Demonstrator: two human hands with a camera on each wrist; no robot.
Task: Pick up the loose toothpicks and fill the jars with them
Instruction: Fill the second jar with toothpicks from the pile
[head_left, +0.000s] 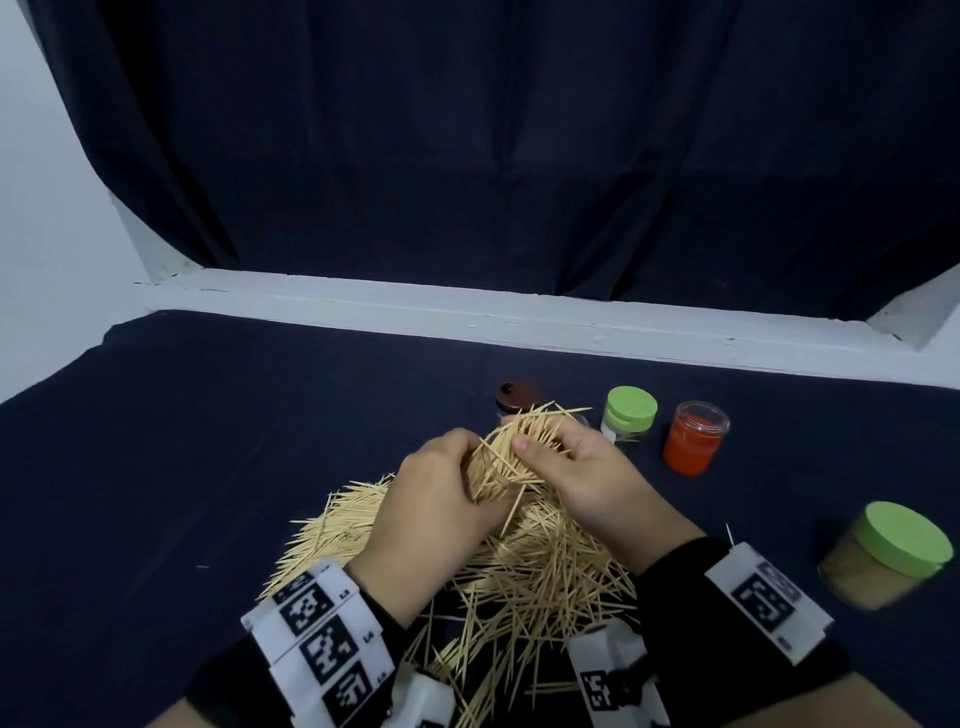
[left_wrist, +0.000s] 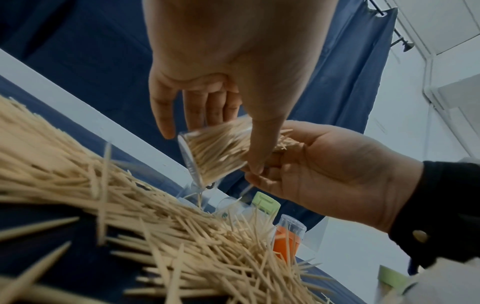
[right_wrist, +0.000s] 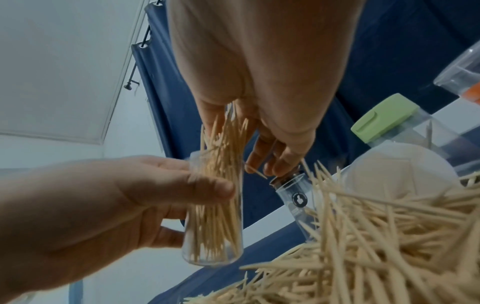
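My left hand (head_left: 441, 483) grips a clear plastic jar (left_wrist: 215, 156), tilted and packed with toothpicks; fingers and thumb wrap its sides. My right hand (head_left: 558, 452) pinches a bundle of toothpicks (right_wrist: 224, 135) at the jar's mouth, their lower ends inside the jar (right_wrist: 214, 222). In the head view the jar is hidden behind both hands and only the fanned tips (head_left: 524, 431) show. Both hands hover above a big loose pile of toothpicks (head_left: 524, 571) on the dark blue cloth.
Behind the hands stand a brown-lidded jar (head_left: 515, 397), a green-lidded jar (head_left: 629, 415) and an orange jar with a clear cap (head_left: 695, 440). A wider green-lidded jar (head_left: 896, 553) sits at the right. The white ledge (head_left: 519, 317) bounds the table's far side.
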